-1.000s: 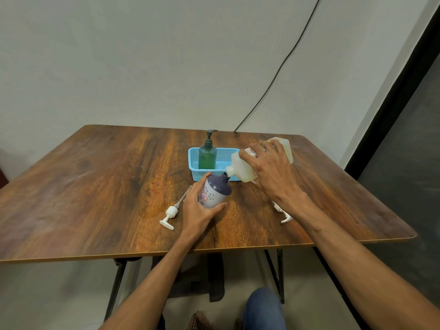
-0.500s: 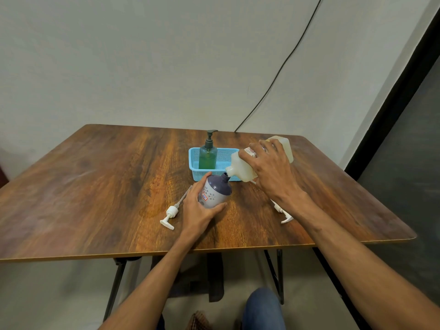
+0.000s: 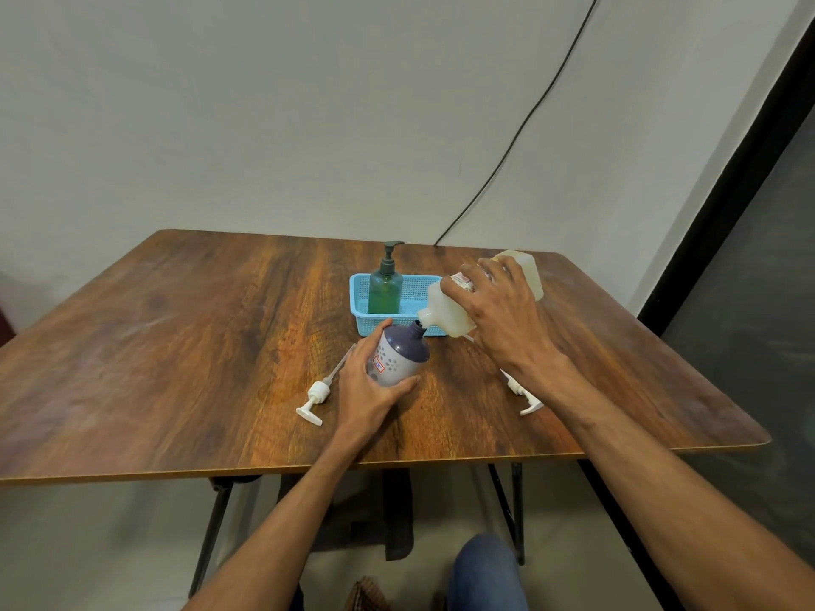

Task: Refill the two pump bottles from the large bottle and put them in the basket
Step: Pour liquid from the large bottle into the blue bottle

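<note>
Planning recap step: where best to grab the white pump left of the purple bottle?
Probably pinch the white pump by its round collar, from above: it lies flat, the collar is its thickest part, and the thin dip tube points away.

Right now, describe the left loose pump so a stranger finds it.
On the wooden table, look just left of the left hand gripping the grey bottle. A white pump lies flat there, in plain view; the other pump sits partly under the right forearm.
</note>
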